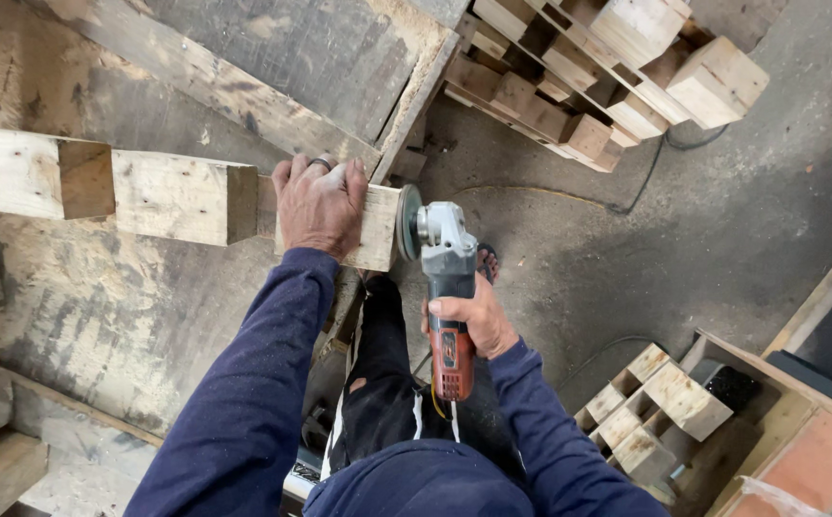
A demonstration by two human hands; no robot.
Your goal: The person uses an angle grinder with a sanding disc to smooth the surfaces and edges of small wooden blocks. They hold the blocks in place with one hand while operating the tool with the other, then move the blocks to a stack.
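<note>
Pale worn wood block (377, 225), grinder (446, 287) disc against end

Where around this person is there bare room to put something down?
Bare patches: the grey concrete floor between the stacked wooden blocks and the lower block cluster, and the worn plywood sheet below the pale timber beam. Crowded around both hands.
</note>
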